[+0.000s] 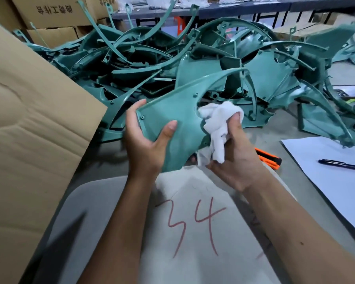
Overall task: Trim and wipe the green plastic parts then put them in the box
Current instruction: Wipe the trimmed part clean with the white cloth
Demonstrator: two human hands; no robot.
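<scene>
1. The left hand (146, 140) holds one green plastic part (172, 119) up over the bench (111, 201); its grip is a pinch, thumb on the near face and fingers behind the left edge.
2. The right hand (234, 156) has its grip curled round a bunched white cloth (219, 121), which is pressed against the part's right edge, beside its curved cut-out.
3. The part's long axis runs from lower left, near the hands, up and to the right, where a thin arm tapers toward the pile of green parts (193, 58) behind.
4. The deciding relation — the unwiped broad face lies to the left of the cloth, between the two hands, so the wiping stroke would likely travel leftward toward the holding hand.
5. The cardboard box (29, 119) stands at the left, nearer the left hand.
6. An orange utility knife (268, 158) lies on the bench just beyond the right wrist — wiping seems to be the step in hand.
</scene>
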